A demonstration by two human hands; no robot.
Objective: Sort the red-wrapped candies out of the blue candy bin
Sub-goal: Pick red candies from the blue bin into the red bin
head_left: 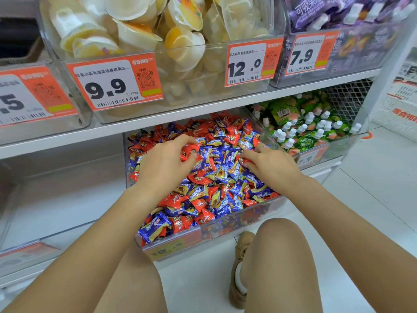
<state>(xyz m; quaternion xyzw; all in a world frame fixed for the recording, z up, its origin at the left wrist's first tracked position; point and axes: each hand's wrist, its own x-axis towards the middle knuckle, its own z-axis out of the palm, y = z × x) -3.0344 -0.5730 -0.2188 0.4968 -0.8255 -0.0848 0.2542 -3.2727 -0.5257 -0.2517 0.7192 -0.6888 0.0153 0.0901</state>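
Observation:
A clear plastic bin (225, 231) on the low shelf is heaped with blue-wrapped candies (228, 175) and red-wrapped candies (171, 201) mixed together. My left hand (164, 163) rests on the pile at its left middle, fingers curled around a few red-wrapped candies (189, 152). My right hand (270, 164) lies on the pile's right side, thumb and fingers pinching one red candy (247, 164). More red candies lie along the bin's back edge (225, 119).
To the right stands a clear bin of green pouches with white caps (311, 129). The shelf above holds bins of jelly cups (140, 30) and purple packs (338, 12) behind orange price tags (115, 82). Left of the candy bin, the shelf space is white. My knees and a tan shoe (241, 267) are below.

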